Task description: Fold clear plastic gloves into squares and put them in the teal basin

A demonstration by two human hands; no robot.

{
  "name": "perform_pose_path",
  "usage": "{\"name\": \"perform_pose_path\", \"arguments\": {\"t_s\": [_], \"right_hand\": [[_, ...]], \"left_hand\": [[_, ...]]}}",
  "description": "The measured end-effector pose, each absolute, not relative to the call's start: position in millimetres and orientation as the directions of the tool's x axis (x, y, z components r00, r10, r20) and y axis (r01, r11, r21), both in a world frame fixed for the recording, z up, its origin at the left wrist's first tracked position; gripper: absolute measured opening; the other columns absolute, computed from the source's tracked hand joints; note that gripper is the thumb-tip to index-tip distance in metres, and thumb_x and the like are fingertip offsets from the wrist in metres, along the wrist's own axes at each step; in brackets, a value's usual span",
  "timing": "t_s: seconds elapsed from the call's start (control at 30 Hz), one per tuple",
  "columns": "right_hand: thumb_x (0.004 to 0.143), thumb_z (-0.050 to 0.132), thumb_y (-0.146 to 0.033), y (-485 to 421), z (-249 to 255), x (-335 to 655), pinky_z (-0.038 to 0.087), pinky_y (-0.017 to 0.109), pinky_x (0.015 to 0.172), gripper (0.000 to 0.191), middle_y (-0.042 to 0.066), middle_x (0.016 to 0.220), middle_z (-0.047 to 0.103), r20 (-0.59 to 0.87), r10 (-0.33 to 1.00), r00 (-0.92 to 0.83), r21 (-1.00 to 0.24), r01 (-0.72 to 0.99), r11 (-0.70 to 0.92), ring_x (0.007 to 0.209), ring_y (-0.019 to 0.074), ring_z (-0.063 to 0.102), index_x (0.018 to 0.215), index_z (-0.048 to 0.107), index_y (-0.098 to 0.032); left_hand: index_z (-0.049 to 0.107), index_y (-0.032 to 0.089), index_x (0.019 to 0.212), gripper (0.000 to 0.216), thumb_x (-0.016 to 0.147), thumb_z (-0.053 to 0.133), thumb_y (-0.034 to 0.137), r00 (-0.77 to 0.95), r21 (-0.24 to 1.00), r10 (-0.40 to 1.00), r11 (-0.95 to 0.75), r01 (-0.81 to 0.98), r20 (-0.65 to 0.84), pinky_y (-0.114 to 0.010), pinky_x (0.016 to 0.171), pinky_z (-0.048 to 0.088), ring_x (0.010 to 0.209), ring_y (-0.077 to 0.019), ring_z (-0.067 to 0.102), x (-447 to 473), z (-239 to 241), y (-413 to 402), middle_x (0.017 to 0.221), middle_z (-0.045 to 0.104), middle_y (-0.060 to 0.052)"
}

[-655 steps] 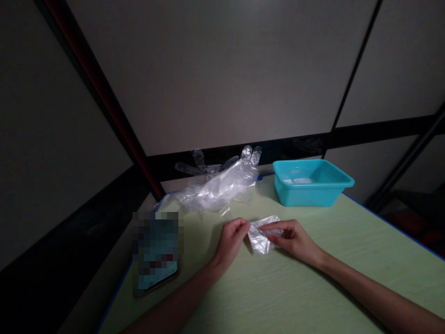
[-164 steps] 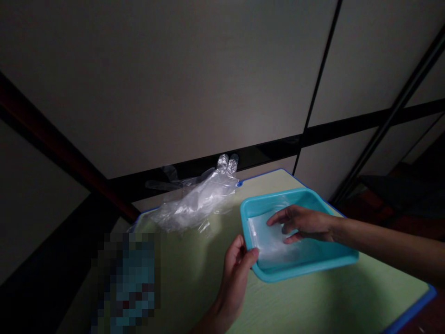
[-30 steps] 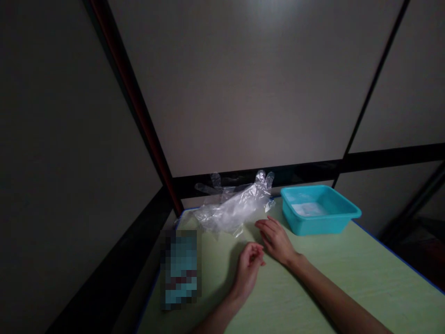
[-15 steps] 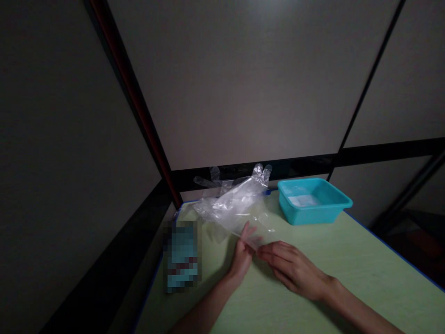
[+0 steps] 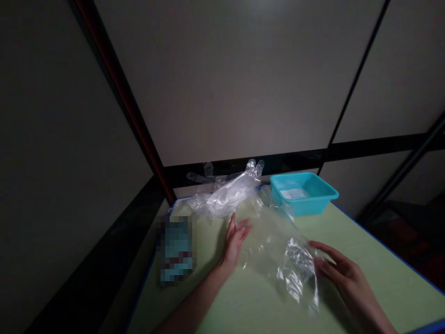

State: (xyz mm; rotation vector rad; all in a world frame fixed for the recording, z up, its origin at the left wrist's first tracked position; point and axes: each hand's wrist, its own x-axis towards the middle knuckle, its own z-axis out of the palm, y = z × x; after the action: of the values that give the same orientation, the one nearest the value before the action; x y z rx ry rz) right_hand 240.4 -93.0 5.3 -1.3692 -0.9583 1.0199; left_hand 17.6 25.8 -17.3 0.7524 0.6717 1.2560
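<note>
A clear plastic disposable glove stretches over the table between my hands, its crumpled near edge catching the light. My right hand pinches the right side of this glove between thumb and fingers. To its left, my left hand has its fingers apart, slightly blurred, close to the glove's left edge; I cannot tell whether they touch. Behind my left hand lies a heap of clear plastic gloves, with a few glove fingers sticking up at the back.
A turquoise plastic basin with something white inside stands at the back right. On the left lies a pixelated blue-green item. The pale green table has a blue edge, and panelled walls rise behind and left.
My right hand has moved right, drawing one glove away from the heap and spreading it out. My left hand's fingers have come away from the right hand. The view has shifted slightly.
</note>
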Motion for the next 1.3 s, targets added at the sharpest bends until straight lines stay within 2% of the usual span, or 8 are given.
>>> {"name": "perform_pose_path", "arguments": {"t_s": [0.13,0.3,0.47,0.53,0.63,0.87,1.03,1.3], "right_hand": [[0.064,0.066,-0.041,-110,-8,246,0.05,0.026,0.062,0.051,0.009,0.09,0.067,-0.132,0.919,0.372,-0.989,0.014,-0.147,0.074,0.0211,0.063,0.106,0.056,-0.015],[0.065,0.061,-0.045,-118,-16,260,0.05,0.027,0.057,0.051,0.006,0.075,0.068,-0.113,0.931,0.347,-0.964,0.19,-0.188,0.068,0.0212,0.063,0.106,0.055,-0.014],[0.069,0.051,-0.044,-119,-22,281,0.05,0.036,0.067,0.037,0.012,0.106,0.058,0.309,0.833,0.46,-0.76,0.646,-0.075,0.082,0.0255,0.06,0.092,0.06,-0.017],[0.073,0.046,-0.042,-119,-20,280,0.049,0.04,0.07,0.033,0.012,0.107,0.056,0.48,0.759,0.44,-0.615,0.786,-0.067,0.086,0.0268,0.058,0.09,0.06,-0.017],[0.078,0.043,-0.035,-115,-13,261,0.049,0.04,0.072,0.028,0.011,0.103,0.057,0.54,0.775,0.328,-0.541,0.841,0.022,0.086,0.0248,0.058,0.094,0.057,-0.017],[0.079,0.035,-0.013,-77,1,183,0.045,0.038,0.087,0.036,0.012,0.11,0.056,0.467,0.877,0.112,-0.584,0.784,0.211,0.101,0.0222,0.054,0.111,0.051,-0.014],[0.074,0.033,-0.006,-57,-3,145,0.041,0.036,0.094,0.048,0.015,0.122,0.05,0.383,0.922,0.06,-0.623,0.754,0.209,0.11,0.0219,0.049,0.121,0.045,-0.009],[0.076,0.033,-0.004,-54,-18,125,0.032,0.039,0.1,0.052,0.018,0.134,0.036,0.293,0.956,0.006,-0.482,0.865,0.142,0.124,0.023,0.03,0.128,0.037,-0.002]], "left_hand": [[0.018,0.021,0.135,0.076,0.072,0.058,0.033,0.203,0.865,0.979,0.126,-0.486,-0.029,-0.032,0.081,0.042,0.084,-0.0194,0.063,17,-9,23,0.103,0.061,-0.008],[0.019,0.024,0.135,0.075,0.071,0.058,0.029,0.119,0.956,0.987,-0.075,-0.283,0.113,-0.026,0.065,0.045,0.075,-0.0161,0.062,16,-12,22,0.111,0.054,-0.01],[0.035,0.024,0.126,0.06,0.07,0.051,0.013,-0.025,0.948,0.948,-0.317,0.013,0.317,-0.025,0.066,0.044,0.08,-0.0142,0.056,16,-16,19,0.111,0.05,-0.007],[0.043,0.022,0.12,0.052,0.07,0.047,0.009,-0.012,0.899,0.91,-0.408,0.157,0.415,-0.027,0.072,0.044,0.088,-0.016,0.054,16,-12,13,0.111,0.05,-0.007],[0.051,0.021,0.113,0.043,0.072,0.044,0.008,0.175,0.802,0.858,-0.514,0.303,0.484,-0.031,0.088,0.04,0.103,-0.0192,0.049,19,-5,2,0.113,0.051,-0.006],[0.033,0.004,0.129,0.048,0.083,0.035,0.017,0.636,0.354,0.733,-0.676,0.646,0.24,-0.035,0.103,0.026,0.127,-0.0226,0.026,33,-4,-15,0.138,0.029,-0.015],[0.032,0.0,0.129,0.051,0.08,0.033,0.013,0.683,0.134,0.711,-0.703,0.698,0.171,-0.034,0.105,0.021,0.129,-0.0232,0.019,28,-10,-10,0.138,0.025,-0.017],[0.036,0.003,0.128,0.049,0.081,0.029,0.017,0.644,0.003,0.745,-0.655,0.756,0.173,-0.037,0.104,0.022,0.128,-0.0234,0.022,20,-10,-7,0.137,0.029,-0.016]]}}
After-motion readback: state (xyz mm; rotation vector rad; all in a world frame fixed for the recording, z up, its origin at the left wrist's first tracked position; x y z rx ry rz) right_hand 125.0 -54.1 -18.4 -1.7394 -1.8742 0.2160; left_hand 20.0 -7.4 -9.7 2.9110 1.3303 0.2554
